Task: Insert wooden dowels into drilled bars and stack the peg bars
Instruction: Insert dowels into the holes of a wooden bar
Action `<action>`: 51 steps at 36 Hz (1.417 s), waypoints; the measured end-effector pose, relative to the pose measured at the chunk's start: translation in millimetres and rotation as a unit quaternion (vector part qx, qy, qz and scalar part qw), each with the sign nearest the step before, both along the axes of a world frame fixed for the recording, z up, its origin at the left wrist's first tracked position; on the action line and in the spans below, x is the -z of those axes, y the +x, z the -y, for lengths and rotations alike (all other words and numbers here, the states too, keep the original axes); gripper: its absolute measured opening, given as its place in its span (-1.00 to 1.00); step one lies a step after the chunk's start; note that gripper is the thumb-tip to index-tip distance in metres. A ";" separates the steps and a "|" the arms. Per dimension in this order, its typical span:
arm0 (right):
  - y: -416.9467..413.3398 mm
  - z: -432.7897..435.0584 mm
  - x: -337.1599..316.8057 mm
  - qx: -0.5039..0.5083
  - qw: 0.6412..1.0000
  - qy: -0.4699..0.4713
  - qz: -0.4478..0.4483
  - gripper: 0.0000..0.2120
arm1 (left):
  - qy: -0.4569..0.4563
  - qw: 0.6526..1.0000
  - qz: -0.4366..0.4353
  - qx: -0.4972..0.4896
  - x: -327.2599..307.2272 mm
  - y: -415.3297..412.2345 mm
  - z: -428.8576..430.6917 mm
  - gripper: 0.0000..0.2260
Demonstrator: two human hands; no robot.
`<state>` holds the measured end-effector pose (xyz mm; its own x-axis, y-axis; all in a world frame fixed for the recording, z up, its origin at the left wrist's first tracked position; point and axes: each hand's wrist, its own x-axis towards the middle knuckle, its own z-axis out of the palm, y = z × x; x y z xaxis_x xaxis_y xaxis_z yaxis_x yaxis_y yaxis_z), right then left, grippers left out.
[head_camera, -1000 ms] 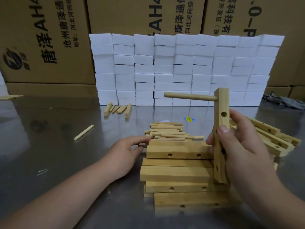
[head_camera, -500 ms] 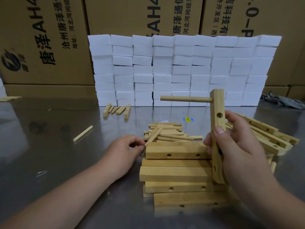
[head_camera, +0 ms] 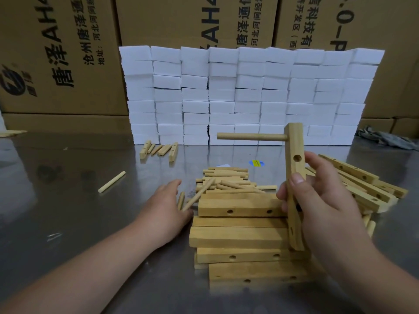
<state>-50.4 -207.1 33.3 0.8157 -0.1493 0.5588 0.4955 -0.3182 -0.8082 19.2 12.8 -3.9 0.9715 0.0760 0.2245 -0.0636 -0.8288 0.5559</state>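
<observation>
- Grip: right hand [head_camera: 326,214] clamped round the held bar [head_camera: 293,143], thumb on the front face and fingers wrapped behind. The bar is upright, with its lower end at the right end of the bar stack [head_camera: 238,239].
- The held bar is pale square-section wood with round holes drilled down its face. The top hole carries the inserted dowel [head_camera: 249,136], a smooth round rod sticking out level, up and left of the right hand. The next hole down, just above the thumb, is empty.
- The left hand [head_camera: 163,209] lies low on the steel table [head_camera: 68,211], fingers straight and spread, nothing gripped. Its fingertips are at the low end of a tilted dowel [head_camera: 200,192] leaning on the dowel pile [head_camera: 226,177].
- The dowel pile sits just past the left fingertips, behind the bar stack: loose round rods, mostly lying flat.
- The bar stack lies between both hands: flat rectangular bars in rough layers, some with drilled edges facing the camera.
- Loose bars [head_camera: 362,184] are heaped beyond the right hand, drilled faces up.
- A stray dowel [head_camera: 112,181] lies well left of the left hand.
- Far beyond both hands is a wall of white blocks [head_camera: 249,98], with printed cardboard boxes [head_camera: 56,53] behind it.
- The table is brushed metal and reflective.
</observation>
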 end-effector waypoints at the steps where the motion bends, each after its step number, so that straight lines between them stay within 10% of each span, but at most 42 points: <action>1: 0.8 0.5 0.2 0.005 1.000 -0.002 0.001 -0.75 | 0.023 1.000 -0.008 -0.005 0.3 0.0 -0.4 -0.39; 17: 5.0 11.9 -2.3 0.011 0.997 0.075 -0.033 -0.47 | 0.081 0.995 -0.022 0.060 -7.1 -12.6 -8.1 -0.77; 30: 7.2 7.4 -2.8 -0.027 0.996 0.086 -0.025 -0.67 | -0.012 0.999 0.052 0.010 -3.1 -7.6 -2.7 -0.87; 39: 5.5 7.6 -3.8 -0.050 0.997 0.063 -0.015 -0.50 | -0.139 0.953 0.263 0.059 -22.4 -36.7 2.3 -0.83; 51: -7.5 -2.2 -3.0 -0.161 0.987 0.014 0.012 -0.52 | -0.012 0.888 0.400 0.226 -31.4 -62.9 18.0 -0.76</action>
<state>-57.9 -204.9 36.4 0.8103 0.1004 0.5773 0.5859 -0.1190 -0.8016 -43.6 -5.1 27.5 0.4346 -0.2676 0.8600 -0.7690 -0.6073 0.1997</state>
